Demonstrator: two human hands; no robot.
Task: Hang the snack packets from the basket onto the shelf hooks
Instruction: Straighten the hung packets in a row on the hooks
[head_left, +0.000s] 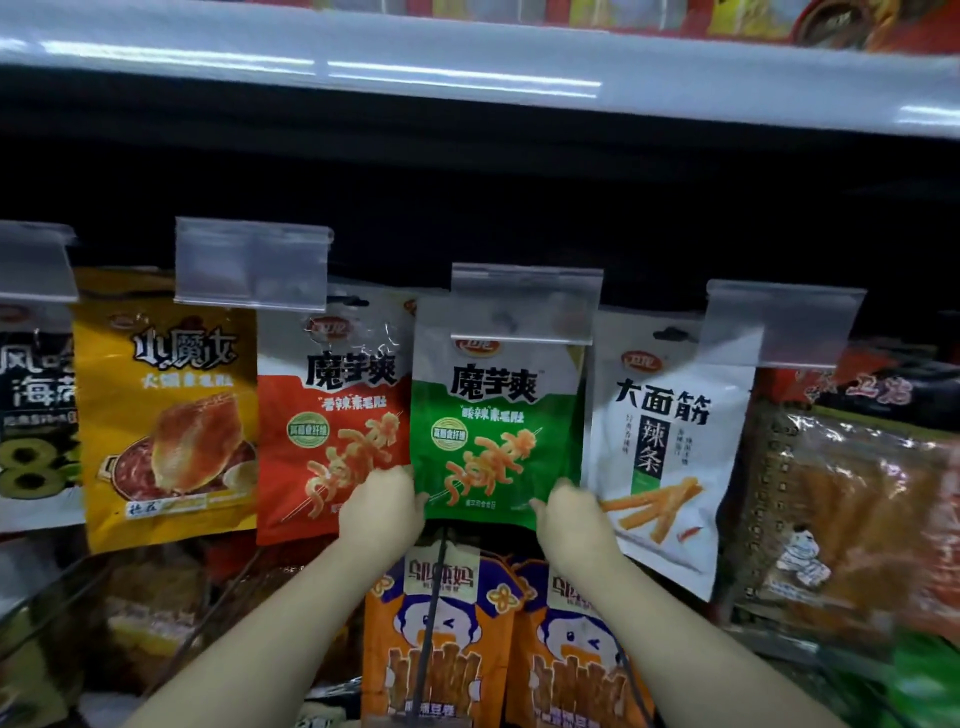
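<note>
Carefully, with our left hand and right hand each pinching a bottom corner of the green packet, which hangs under the clear price tag, we should square it before letting go.

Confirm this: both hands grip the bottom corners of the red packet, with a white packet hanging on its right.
Wrong in one respect. The head view shows the left hand and right hand gripping the bottom corners of the green packet, not the red packet, which hangs to the left of it. The white packet does hang on its right.
</note>
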